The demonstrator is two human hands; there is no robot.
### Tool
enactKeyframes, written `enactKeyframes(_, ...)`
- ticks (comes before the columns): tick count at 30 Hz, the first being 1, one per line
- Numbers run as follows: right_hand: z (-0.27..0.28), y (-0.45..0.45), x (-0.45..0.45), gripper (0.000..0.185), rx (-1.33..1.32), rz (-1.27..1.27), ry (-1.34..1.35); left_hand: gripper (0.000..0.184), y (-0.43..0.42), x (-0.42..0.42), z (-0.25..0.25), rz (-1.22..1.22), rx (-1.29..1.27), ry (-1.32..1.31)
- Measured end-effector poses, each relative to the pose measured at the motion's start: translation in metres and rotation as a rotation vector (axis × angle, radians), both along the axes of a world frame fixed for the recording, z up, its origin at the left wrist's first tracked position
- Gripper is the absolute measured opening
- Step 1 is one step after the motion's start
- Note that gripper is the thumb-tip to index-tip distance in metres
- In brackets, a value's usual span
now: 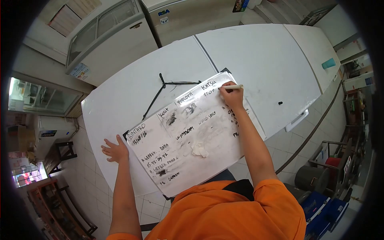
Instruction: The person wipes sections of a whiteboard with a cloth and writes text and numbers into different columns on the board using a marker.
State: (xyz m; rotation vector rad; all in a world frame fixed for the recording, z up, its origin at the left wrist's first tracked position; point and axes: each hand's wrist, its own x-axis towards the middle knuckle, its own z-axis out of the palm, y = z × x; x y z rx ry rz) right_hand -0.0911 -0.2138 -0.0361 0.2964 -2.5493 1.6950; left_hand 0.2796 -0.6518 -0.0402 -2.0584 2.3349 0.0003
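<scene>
A whiteboard (218,140) lies tilted on the white table, covered in black handwriting and dark smudges. My right hand (233,98) is closed around a whitish marker (235,87), its tip at the board near the word "KATSU". Just off the board's left edge, my left hand (115,151) rests with fingers spread on the tabletop, holding nothing. A crumpled white tissue (199,149) sits on the middle of the board. From the board's top edge, a black cord (163,85) stretches across the table.
The white table (256,48) has a seam across it. A small black cap (280,103) lies to the right, and a teal cup (328,63) stands at the far right. Chest freezers (116,48) stand behind. Blue containers (324,210) and a large pot (311,179) are at lower right.
</scene>
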Motion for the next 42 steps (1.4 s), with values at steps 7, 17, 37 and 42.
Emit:
enactKeyframes(7, 0.013, 0.016, -0.012, 0.010, -0.060, -0.161, 0.132, 0.091, 0.002, -0.001, 0.002, -0.003, -0.010, 0.005)
enactKeyframes(17, 0.043, 0.063, -0.035, 0.010, -0.209, -0.189, 0.075, 0.089, -0.002, 0.000, -0.006, -0.001, -0.037, -0.014)
enactKeyframes(37, 0.016, 0.016, -0.014, 0.016, -0.040, 0.082, -0.037, 0.089, -0.003, 0.000, -0.003, 0.008, -0.021, -0.006)
enactKeyframes(42, 0.017, 0.015, -0.013, 0.016, -0.030, 0.079, -0.058, 0.089, -0.003, -0.001, -0.003, 0.006, -0.028, -0.016)
